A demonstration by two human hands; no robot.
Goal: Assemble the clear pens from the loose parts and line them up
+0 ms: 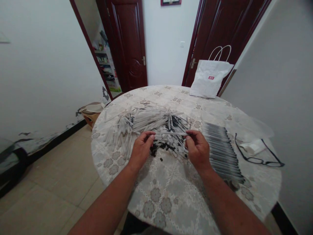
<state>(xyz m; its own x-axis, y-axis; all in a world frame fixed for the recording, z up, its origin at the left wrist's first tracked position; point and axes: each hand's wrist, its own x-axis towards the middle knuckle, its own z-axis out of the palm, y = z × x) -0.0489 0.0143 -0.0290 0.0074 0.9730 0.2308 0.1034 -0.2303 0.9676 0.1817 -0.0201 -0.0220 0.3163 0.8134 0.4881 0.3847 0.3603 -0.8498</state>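
Note:
Between my two hands a slim, whitish pen barrel [170, 133] is held level above the table. My left hand [143, 146] pinches its left end with thumb and fingers. At the other end my right hand [197, 147] grips it the same way; what its fingertips cover is hidden. Behind and below lies a heap of pale pen tubes [149, 120]. Dark thin refills [177, 123] are mixed in at its right. Small black caps [168, 147] lie just beyond my hands. To the right, a row of grey-black assembled pens [222, 153] lies side by side.
The round table [166, 182] wears a flowered cloth. Black-framed glasses [259, 160] and a crumpled white packet [253, 147] sit at the right. A white paper bag [210, 78] stands at the far edge. Walls and dark red doors [128, 45] surround the table.

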